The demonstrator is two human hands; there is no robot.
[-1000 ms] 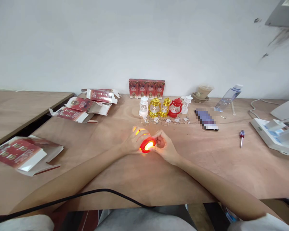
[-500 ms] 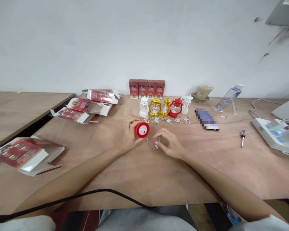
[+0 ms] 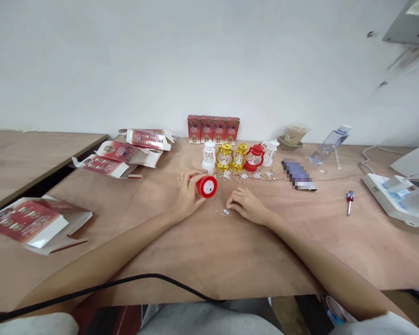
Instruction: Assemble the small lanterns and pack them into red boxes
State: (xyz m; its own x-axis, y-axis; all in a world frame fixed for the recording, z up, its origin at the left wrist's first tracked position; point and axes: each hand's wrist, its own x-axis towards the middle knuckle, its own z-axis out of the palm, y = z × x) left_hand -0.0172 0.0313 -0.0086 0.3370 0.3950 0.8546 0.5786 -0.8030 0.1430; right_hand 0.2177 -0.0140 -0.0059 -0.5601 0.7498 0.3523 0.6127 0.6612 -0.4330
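My left hand (image 3: 187,193) is wrapped round a red toy lantern (image 3: 202,186) lying tipped, its round base with a white centre facing me. To the right, my right hand (image 3: 246,204) rests low over the table with thumb and fingers pinched together. At its fingertips is a thin bent wire (image 3: 217,208) with a small pale piece (image 3: 226,211) at its end; the rest of the wire lies on the wood. Behind the hands stand a white lantern (image 3: 208,156), two gold lanterns (image 3: 225,157), another red lantern (image 3: 254,158) and a second white lantern (image 3: 270,152).
Several small white pieces with wires (image 3: 243,177) lie before the lanterns. Red boxes (image 3: 213,129) stand by the wall; opened cartons (image 3: 115,151) lie left. A phone (image 3: 298,174), cup (image 3: 295,135), bottle (image 3: 330,144), screwdriver (image 3: 350,201) and power strip (image 3: 401,200) are right. A black cable (image 3: 153,275) crosses in front.
The fingers of my right hand have closed into a pinch at the small pale piece and wire. My left hand has tilted the red lantern slightly and still holds it.
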